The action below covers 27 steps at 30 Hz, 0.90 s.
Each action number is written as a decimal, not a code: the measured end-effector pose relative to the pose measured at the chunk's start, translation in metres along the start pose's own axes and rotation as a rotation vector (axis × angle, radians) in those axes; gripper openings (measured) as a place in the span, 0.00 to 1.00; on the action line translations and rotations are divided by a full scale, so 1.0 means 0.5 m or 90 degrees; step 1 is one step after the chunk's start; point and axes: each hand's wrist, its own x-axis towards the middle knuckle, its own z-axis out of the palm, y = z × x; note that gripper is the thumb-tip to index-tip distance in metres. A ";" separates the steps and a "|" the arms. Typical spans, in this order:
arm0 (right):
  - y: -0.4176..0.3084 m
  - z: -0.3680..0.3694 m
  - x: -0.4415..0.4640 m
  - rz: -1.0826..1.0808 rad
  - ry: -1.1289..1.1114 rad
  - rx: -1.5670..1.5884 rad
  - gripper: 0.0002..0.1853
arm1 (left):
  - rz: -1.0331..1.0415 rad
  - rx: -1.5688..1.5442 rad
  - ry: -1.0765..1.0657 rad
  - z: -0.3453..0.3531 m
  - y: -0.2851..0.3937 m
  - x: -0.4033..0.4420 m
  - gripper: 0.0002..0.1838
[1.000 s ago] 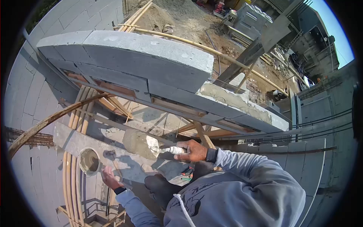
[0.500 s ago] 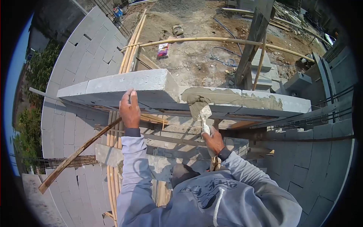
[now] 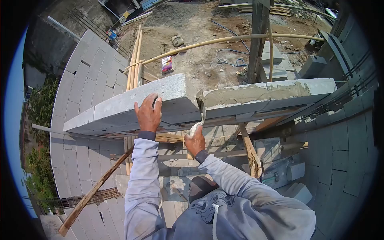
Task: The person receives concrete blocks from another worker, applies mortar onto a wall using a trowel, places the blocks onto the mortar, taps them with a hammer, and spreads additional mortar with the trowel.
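My left hand (image 3: 149, 113) rests with spread fingers on the front face and top edge of a pale grey block (image 3: 170, 90) in the upper course. My right hand (image 3: 195, 141) is closed round the white handle of a trowel (image 3: 201, 105). The trowel's blade is turned edge-on against the end of that block, with grey mortar on it. To its right, a layer of wet mortar (image 3: 240, 94) covers part of the top of the lower course (image 3: 320, 86).
A bamboo pole (image 3: 224, 39) crosses behind the wall beside an upright timber post (image 3: 258, 44). A loose wooden stick (image 3: 94, 192) slants at the lower left. Block walls (image 3: 86, 70) stand left and right (image 3: 340, 156). A blue hose (image 3: 236, 63) lies on the ground beyond.
The trowel has moved left from the mortar bed to the block's end and turned edge-on. My left hand stays at the block; earlier it was low by the round bucket. The view has shifted.
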 end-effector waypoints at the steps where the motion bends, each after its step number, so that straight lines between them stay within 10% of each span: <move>1: -0.003 0.004 -0.004 -0.020 0.010 0.007 0.27 | 0.010 0.000 -0.002 -0.001 -0.007 0.001 0.14; 16: 0.027 -0.078 -0.008 -0.279 0.031 -0.115 0.28 | 0.037 -0.010 0.024 0.004 -0.020 -0.001 0.11; 27: 0.142 -0.292 -0.079 -0.192 -0.188 -0.037 0.28 | -0.039 -0.018 0.042 0.000 0.005 -0.025 0.15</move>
